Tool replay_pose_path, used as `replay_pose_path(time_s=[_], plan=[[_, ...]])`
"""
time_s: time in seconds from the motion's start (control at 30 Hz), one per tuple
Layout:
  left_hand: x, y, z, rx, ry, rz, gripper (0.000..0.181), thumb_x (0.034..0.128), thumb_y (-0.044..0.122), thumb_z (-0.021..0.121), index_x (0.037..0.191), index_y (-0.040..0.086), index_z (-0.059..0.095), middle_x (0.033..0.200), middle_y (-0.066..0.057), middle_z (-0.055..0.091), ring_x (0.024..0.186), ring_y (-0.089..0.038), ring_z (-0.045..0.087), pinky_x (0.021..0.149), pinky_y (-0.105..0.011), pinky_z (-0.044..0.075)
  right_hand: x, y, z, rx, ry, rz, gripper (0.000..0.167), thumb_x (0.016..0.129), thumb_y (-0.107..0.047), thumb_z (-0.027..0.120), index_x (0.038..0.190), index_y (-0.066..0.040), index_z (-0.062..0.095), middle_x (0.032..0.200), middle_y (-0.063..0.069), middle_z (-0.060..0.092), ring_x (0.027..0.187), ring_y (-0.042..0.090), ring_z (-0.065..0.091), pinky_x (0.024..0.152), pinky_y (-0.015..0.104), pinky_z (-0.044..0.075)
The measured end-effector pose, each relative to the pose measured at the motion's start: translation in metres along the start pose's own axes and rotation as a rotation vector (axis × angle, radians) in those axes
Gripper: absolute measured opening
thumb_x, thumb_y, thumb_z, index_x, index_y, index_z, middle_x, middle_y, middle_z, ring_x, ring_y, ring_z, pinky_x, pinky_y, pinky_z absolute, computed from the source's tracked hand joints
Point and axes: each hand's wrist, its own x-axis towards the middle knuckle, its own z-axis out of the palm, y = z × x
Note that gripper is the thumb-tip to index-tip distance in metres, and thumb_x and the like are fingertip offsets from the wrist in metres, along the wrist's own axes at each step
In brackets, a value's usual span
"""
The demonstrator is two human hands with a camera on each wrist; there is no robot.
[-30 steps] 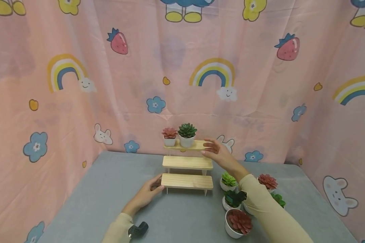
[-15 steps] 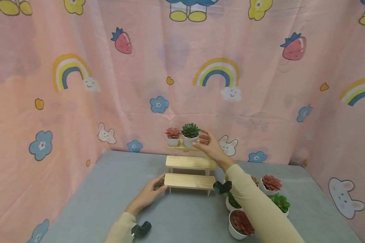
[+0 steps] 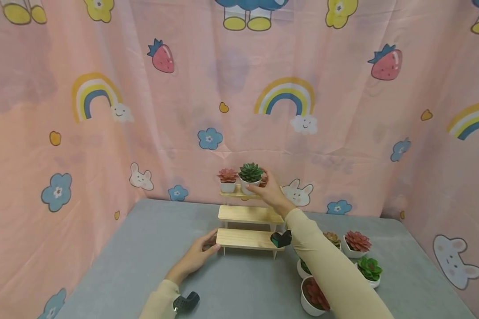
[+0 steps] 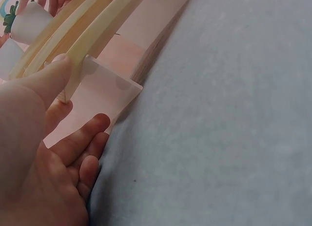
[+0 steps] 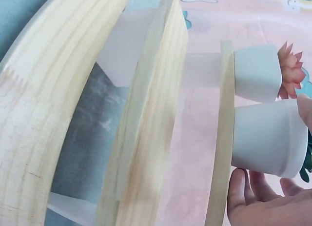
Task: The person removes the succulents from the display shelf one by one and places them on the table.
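A three-tier wooden display stand (image 3: 245, 238) with clear side legs (image 4: 105, 92) stands near the table's back edge. My left hand (image 3: 193, 256) pinches the left end of its lowest tier, thumb on top. On the top tier, my right hand (image 3: 274, 195) holds the white round pot (image 5: 268, 135) of a dark green succulent (image 3: 250, 172); in the right wrist view the thumb is at its rim and the fingers at its side. The pot's base sits against the tier. Just left of it stands a pink succulent (image 3: 227, 175) in a squarer white pot (image 5: 257, 72).
Right of the stand, several potted succulents stand on the grey table (image 3: 143, 230), among them a dark red one (image 3: 314, 294), a red one (image 3: 357, 241) and a green one (image 3: 369, 268). My right sleeve hides some. A pink patterned curtain (image 3: 207, 88) hangs behind.
My right hand has moved left from the top tier's right end to the green succulent's pot and taken hold of it. The left hand has stayed at the lowest tier.
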Motion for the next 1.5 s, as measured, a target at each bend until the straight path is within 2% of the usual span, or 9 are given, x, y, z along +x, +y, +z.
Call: replay_pose_path(time_s=[0.13, 0.27, 0.5, 0.6, 0.8, 0.87, 1.1, 1.23, 1.5], plan=[[0.001, 0.001, 0.000, -0.008, -0.005, -0.005, 0.064, 0.1016, 0.030, 0.062, 0.156, 0.007, 0.038, 0.136, -0.018, 0.063, 0.124, -0.030, 0.060, 0.095, -0.033, 0.050, 0.003, 0.000, 0.001, -0.032, 0.011, -0.014, 0.078, 0.096, -0.024, 0.070, 0.158, -0.010, 0.026, 0.153, 0.023, 0.041, 0.136, 0.038, 0.047, 0.109, 0.050, 0.045], [0.002, 0.000, 0.001, -0.018, -0.014, -0.002, 0.063, 0.1015, 0.030, 0.062, 0.156, 0.007, 0.039, 0.137, -0.018, 0.063, 0.125, -0.030, 0.059, 0.094, -0.032, 0.049, 0.004, 0.000, 0.001, -0.046, 0.013, -0.039, 0.061, 0.096, -0.024, 0.071, 0.148, -0.011, 0.042, 0.138, 0.018, 0.056, 0.121, 0.031, 0.057, 0.095, 0.039, 0.053], [0.003, 0.001, 0.004, -0.006, -0.012, 0.001, 0.065, 0.1020, 0.032, 0.061, 0.156, 0.006, 0.037, 0.139, -0.019, 0.061, 0.126, -0.031, 0.059, 0.096, -0.035, 0.050, 0.002, 0.001, -0.002, -0.045, 0.031, -0.057, 0.056, 0.095, -0.022, 0.072, 0.143, -0.010, 0.048, 0.132, 0.017, 0.058, 0.107, 0.024, 0.058, 0.083, 0.032, 0.055], [0.003, 0.000, 0.004, -0.007, -0.010, 0.001, 0.064, 0.1020, 0.031, 0.061, 0.156, 0.006, 0.038, 0.138, -0.019, 0.062, 0.125, -0.031, 0.059, 0.098, -0.038, 0.050, 0.002, 0.002, -0.003, -0.051, 0.038, -0.055, 0.057, 0.094, -0.022, 0.073, 0.144, -0.010, 0.048, 0.134, 0.018, 0.057, 0.109, 0.025, 0.058, 0.083, 0.032, 0.055], [0.000, -0.002, 0.006, -0.013, -0.014, 0.003, 0.062, 0.1023, 0.030, 0.060, 0.155, 0.005, 0.039, 0.138, -0.019, 0.062, 0.125, -0.033, 0.059, 0.099, -0.043, 0.050, -0.005, 0.003, -0.009, -0.039, 0.058, -0.013, 0.071, 0.093, -0.026, 0.074, 0.153, -0.010, 0.038, 0.148, 0.020, 0.047, 0.131, 0.035, 0.051, 0.103, 0.045, 0.050], [-0.001, -0.002, 0.007, -0.016, -0.017, 0.000, 0.062, 0.1023, 0.030, 0.061, 0.155, 0.006, 0.038, 0.138, -0.019, 0.062, 0.125, -0.032, 0.059, 0.099, -0.044, 0.049, -0.009, 0.003, -0.012, -0.036, 0.062, -0.010, 0.073, 0.094, -0.026, 0.073, 0.154, -0.010, 0.035, 0.150, 0.020, 0.045, 0.134, 0.037, 0.049, 0.105, 0.047, 0.048], [-0.003, -0.001, 0.007, -0.025, -0.013, -0.006, 0.062, 0.1020, 0.031, 0.061, 0.156, 0.008, 0.039, 0.138, -0.018, 0.062, 0.126, -0.032, 0.059, 0.101, -0.048, 0.049, -0.023, 0.006, -0.022, -0.022, 0.052, -0.059, 0.067, 0.094, -0.025, 0.074, 0.150, -0.010, 0.041, 0.142, 0.019, 0.051, 0.117, 0.028, 0.056, 0.091, 0.034, 0.051], [-0.003, 0.001, 0.006, -0.012, -0.020, -0.008, 0.063, 0.1025, 0.032, 0.060, 0.156, 0.007, 0.038, 0.139, -0.019, 0.061, 0.126, -0.032, 0.059, 0.101, -0.045, 0.049, -0.029, 0.007, -0.027, -0.034, 0.047, -0.074, 0.065, 0.094, -0.022, 0.073, 0.150, -0.010, 0.042, 0.140, 0.019, 0.052, 0.111, 0.023, 0.057, 0.087, 0.030, 0.051], [-0.002, 0.004, 0.002, 0.000, 0.002, -0.018, 0.064, 0.1024, 0.034, 0.060, 0.155, 0.005, 0.039, 0.137, -0.020, 0.062, 0.124, -0.033, 0.059, 0.098, -0.042, 0.050, -0.036, 0.000, -0.034, -0.050, 0.042, -0.120, 0.065, 0.095, -0.025, 0.073, 0.151, -0.012, 0.043, 0.142, 0.018, 0.052, 0.122, 0.031, 0.054, 0.090, 0.034, 0.049]])
